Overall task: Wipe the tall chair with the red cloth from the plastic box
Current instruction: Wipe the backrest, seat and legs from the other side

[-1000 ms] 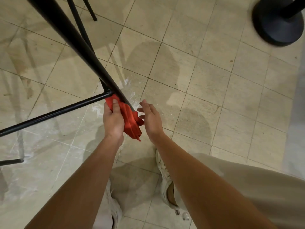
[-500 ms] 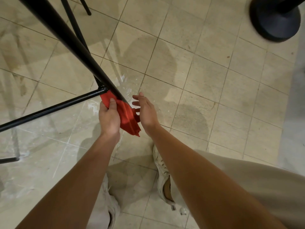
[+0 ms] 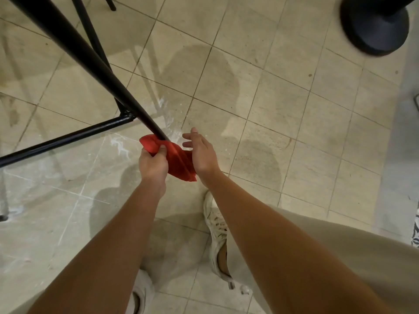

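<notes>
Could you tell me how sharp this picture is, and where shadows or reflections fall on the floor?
Head view: the red cloth, left hand and right hand are fairly sharp; the round black base at top right is smeared; soft grey shadows lie on the floor tiles beyond the hands; the glossy tiles at left faintly reflect the chair legs; tile lines bow slightly.
</notes>
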